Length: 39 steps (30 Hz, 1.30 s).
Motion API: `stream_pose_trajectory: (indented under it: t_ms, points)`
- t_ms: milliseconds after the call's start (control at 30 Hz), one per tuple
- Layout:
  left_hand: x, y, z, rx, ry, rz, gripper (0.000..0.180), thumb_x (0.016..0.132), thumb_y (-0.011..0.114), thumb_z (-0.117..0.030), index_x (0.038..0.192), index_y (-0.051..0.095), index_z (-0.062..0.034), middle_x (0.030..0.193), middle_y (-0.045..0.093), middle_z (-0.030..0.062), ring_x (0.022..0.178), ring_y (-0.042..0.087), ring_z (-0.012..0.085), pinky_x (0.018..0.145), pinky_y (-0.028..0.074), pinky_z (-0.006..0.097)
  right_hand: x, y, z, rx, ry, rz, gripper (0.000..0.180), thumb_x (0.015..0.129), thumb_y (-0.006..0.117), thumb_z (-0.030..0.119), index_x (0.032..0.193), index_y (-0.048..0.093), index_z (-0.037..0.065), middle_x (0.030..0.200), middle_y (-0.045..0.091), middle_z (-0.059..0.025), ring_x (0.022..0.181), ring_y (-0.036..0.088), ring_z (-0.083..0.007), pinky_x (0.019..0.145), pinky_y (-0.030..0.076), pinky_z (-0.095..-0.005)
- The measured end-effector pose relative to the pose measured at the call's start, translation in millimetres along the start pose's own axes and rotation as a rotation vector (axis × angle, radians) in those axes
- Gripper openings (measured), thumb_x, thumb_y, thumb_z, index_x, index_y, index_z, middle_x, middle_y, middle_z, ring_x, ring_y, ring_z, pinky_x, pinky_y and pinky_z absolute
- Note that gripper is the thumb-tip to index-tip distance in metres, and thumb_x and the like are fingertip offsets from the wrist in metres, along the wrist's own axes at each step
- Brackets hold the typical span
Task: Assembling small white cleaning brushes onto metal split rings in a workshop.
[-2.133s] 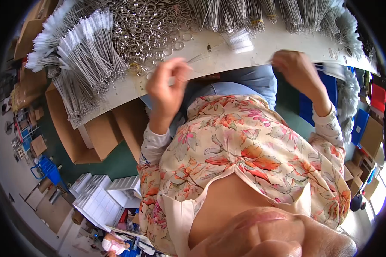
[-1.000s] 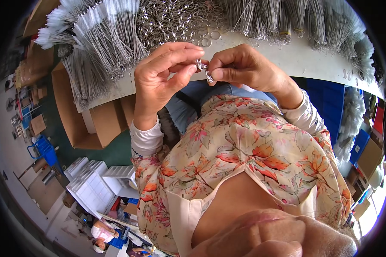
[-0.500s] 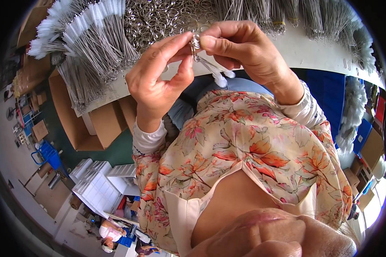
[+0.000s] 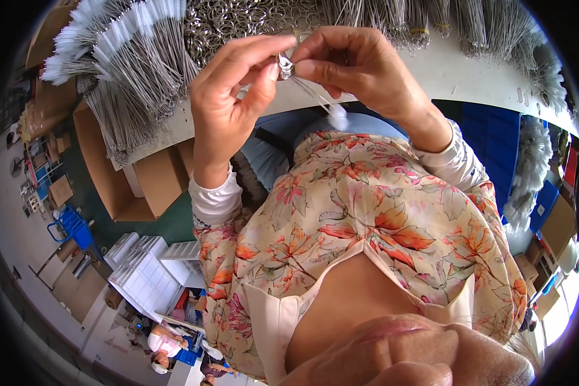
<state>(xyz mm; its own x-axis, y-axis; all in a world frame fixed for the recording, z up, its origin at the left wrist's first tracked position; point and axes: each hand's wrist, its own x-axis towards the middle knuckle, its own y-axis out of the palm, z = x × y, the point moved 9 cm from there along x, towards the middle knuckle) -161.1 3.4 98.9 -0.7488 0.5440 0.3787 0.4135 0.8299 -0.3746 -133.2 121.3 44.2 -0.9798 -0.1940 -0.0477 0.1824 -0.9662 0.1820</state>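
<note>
Between the fingertips of both hands are shiny metal rings (image 4: 285,67), raised just over the front edge of the table. My left hand (image 4: 228,96) pinches them from the left with thumb and forefinger. From the right, my right hand (image 4: 367,74) presses its thumb and bent fingers against the same rings. Thin wire brushes (image 4: 336,117) with white bristle tips dangle from the rings toward my lap. My fingers partly hide where the wires meet the rings.
A heap of loose metal rings (image 4: 251,19) lies on the table (image 4: 444,67) beyond my hands. Bundles of wire brushes (image 4: 151,55) are stacked to its left, with more bundles (image 4: 392,19) at right. An open cardboard box (image 4: 151,186) stands below left; blue panels (image 4: 486,145) stand right.
Both hands have shifted slightly left with the rings. The left fingers have turned around them, and the hanging brush tips now lie closer together.
</note>
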Motion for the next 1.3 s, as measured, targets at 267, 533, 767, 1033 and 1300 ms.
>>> stream_pose_trajectory:
  t_ms: [267, 533, 767, 1033, 1300]
  points:
    - [-25, 14, 65, -0.884, -0.533, -0.086, 0.013, 0.091, 0.054, -0.012, 0.095, 0.060, -0.0003, 0.077, 0.056, 0.0012, 0.057, 0.046, 0.0065, 0.051, 0.035, 0.019, 6, 5, -11, 0.082, 0.084, 0.050, 0.018, 0.085, 0.064, 0.018, 0.094, 0.064, 0.002, 0.066, 0.054, 0.0034, 0.054, 0.043, -0.0025, 0.047, 0.034, -0.0175]
    - [-22, -4, 15, 0.337, -0.014, 0.068, 0.016, 0.091, 0.053, -0.012, 0.102, 0.056, 0.0003, 0.070, 0.051, 0.0007, 0.057, 0.041, 0.0060, 0.050, 0.034, 0.019, 10, 15, -23, 0.091, 0.088, 0.143, 0.019, 0.087, 0.062, 0.018, 0.099, 0.062, 0.003, 0.069, 0.053, 0.0042, 0.054, 0.042, -0.0018, 0.046, 0.031, -0.0169]
    - [-61, -5, 58, -0.808, -0.648, -0.094, 0.015, 0.092, 0.052, -0.013, 0.100, 0.058, -0.0016, 0.076, 0.057, 0.0038, 0.055, 0.042, 0.0043, 0.049, 0.036, 0.019, 9, 32, -23, -0.005, 0.085, 0.149, 0.015, 0.087, 0.061, 0.015, 0.096, 0.062, 0.003, 0.064, 0.052, 0.0021, 0.053, 0.042, -0.0026, 0.047, 0.032, -0.0174]
    - [-72, -41, 36, -0.503, -0.253, -0.396, 0.012, 0.089, 0.054, -0.008, 0.089, 0.062, 0.0011, 0.095, 0.066, 0.0125, 0.084, 0.063, 0.0179, 0.079, 0.048, 0.028, 5, 67, -33, 0.040, 0.045, 0.240, 0.013, 0.085, 0.063, 0.010, 0.094, 0.063, 0.000, 0.068, 0.059, -0.0013, 0.057, 0.051, -0.0046, 0.051, 0.040, -0.0187]
    - [-132, -96, 43, -0.621, -0.316, -0.639, 0.017, 0.092, 0.053, -0.014, 0.091, 0.057, 0.0028, 0.086, 0.062, 0.0100, 0.070, 0.059, 0.0126, 0.065, 0.050, 0.026, 8, 86, -67, -0.118, -0.026, 0.277, 0.022, 0.083, 0.065, 0.008, 0.103, 0.061, -0.001, 0.096, 0.064, -0.0060, 0.091, 0.060, -0.0116, 0.080, 0.046, -0.0225]
